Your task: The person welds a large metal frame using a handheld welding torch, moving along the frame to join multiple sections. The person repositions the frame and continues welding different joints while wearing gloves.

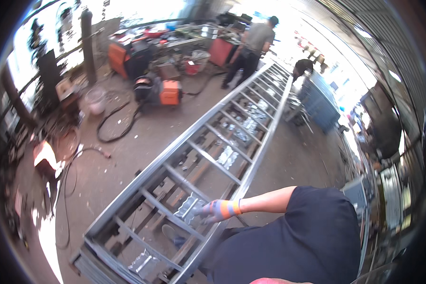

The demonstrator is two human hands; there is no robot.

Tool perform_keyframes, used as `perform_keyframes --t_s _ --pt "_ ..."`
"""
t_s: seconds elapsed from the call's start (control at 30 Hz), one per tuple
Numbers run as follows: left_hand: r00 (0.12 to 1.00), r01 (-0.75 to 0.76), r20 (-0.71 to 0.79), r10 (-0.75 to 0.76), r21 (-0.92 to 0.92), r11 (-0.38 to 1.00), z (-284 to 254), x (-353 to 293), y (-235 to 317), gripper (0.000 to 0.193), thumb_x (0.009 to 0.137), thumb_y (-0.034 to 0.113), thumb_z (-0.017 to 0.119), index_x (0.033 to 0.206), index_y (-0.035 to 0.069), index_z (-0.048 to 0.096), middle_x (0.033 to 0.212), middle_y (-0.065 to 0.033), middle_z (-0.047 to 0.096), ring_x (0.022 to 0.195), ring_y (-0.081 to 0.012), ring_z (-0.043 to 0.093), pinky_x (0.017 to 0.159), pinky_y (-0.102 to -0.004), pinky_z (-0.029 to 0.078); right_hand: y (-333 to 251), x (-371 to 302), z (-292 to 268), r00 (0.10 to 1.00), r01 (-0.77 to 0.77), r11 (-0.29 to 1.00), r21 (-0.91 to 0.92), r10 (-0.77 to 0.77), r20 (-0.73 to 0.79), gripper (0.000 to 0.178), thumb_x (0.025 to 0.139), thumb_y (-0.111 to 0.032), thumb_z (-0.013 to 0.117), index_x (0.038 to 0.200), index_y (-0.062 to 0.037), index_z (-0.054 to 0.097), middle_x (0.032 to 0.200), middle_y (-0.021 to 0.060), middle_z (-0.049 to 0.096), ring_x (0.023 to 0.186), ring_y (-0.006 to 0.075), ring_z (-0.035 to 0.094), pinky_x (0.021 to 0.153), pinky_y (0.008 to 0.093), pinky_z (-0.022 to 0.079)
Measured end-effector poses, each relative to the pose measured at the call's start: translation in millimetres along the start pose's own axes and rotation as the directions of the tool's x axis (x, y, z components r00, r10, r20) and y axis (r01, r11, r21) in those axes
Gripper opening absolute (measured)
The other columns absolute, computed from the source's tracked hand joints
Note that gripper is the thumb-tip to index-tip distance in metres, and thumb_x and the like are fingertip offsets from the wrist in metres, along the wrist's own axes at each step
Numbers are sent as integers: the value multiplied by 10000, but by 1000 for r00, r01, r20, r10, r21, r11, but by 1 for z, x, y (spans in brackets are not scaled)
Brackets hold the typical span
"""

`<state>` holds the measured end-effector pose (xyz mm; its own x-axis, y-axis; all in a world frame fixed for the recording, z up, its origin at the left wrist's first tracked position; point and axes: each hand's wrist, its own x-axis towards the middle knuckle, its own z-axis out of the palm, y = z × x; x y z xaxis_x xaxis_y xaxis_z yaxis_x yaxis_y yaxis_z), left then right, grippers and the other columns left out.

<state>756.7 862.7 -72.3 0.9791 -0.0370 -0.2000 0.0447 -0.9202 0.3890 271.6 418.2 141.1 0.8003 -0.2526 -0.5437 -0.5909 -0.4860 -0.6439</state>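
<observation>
My right hand (218, 210), in a grey glove with orange and yellow bands, reaches over the near part of a long grey metal frame with rungs, like a ladder (217, 164). Its fingers are closed at the edge of a shiny, wavy-edged metal piece (186, 208) between two rungs. Similar shiny pieces lie along the frame, one (144, 263) near its close end and another (228, 156) farther up. The fingertips are slightly blurred. My left hand is out of view.
An orange and black machine (170, 93) stands on the floor with a black cable beside it. Left of it is a pale bucket (95, 100). One person (255, 42) stands at the frame's far left; another (303, 68) bends by a blue-grey cabinet (319, 103).
</observation>
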Motion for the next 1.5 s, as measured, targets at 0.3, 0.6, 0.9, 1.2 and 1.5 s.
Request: perform_keyframes --t_s 0.3,0.6,0.9,1.2,1.5 --pt "965 -232 -143 218 -94 968 13 -58 77 537 967 505 677 1278 68 704 1193 -111 715 1027 -269 680 845 -407 552 -2 -59 33 985 -116 986 118 129 -115 679 987 -503 653 1526 -110 528 1351 173 702 1240 357 670 1062 434 511" --pt "889 -421 -310 338 -259 869 -4 -192 62 424 988 418 699 1228 70 727 1106 -74 730 939 -224 678 776 -378 548 19 -132 140 978 31 991 128 -4 -209 652 989 -443 661 1536 -118 519 1383 182 673 1262 362 642 1070 426 498" --pt "903 4 -388 -186 -424 905 -83 -322 -215 312 1008 331 722 1179 72 750 1019 -38 744 850 -179 677 707 -350 545 20 -269 260 919 78 918 389 85 -385 539 983 -414 691 1407 -85 643 1384 195 677 1306 346 639 1081 426 508" --pt "913 -147 -375 -159 -665 732 -104 -288 -231 354 987 398 767 1054 51 776 906 -28 742 807 -163 645 744 -352 521 7 -129 291 889 338 930 147 -265 -373 513 978 -361 689 1352 -11 657 1316 213 702 1250 337 668 1044 408 513" --pt "940 131 -140 -312 -695 707 -110 -284 -254 243 980 262 772 1040 26 770 849 -10 721 766 -136 612 711 -324 499 -39 -48 278 989 -144 875 463 110 100 409 993 -440 689 1113 -53 742 904 46 736 737 126 629 669 316 510"
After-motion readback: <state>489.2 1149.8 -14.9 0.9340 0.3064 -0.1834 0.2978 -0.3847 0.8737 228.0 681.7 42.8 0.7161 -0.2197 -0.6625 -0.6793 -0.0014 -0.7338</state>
